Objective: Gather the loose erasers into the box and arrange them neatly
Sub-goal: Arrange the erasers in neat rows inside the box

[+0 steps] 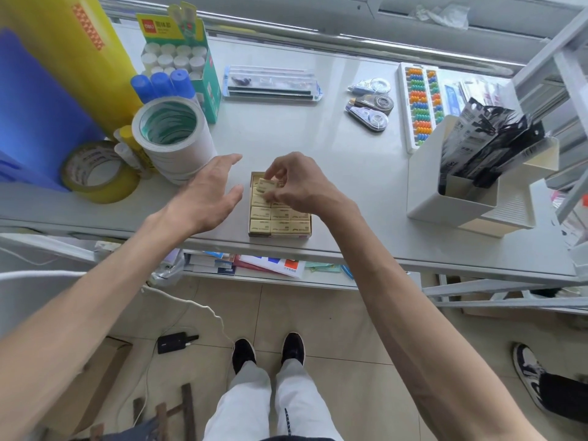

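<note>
Right hand point(297, 186) pinches one eraser point(266, 186) over box point(280, 234); left hand point(206, 194) splayed.

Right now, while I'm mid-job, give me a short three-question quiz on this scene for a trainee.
1. True or false: the left hand holds an eraser.
2. Where is the eraser that the right hand pinches? A: over the far end of the box; B: passed into the left hand; C: outside the box, at its near end.
3. How many correction tapes lie on the table?
Key: 1 false, it is open beside the box. 2 A. 3 three.
</note>
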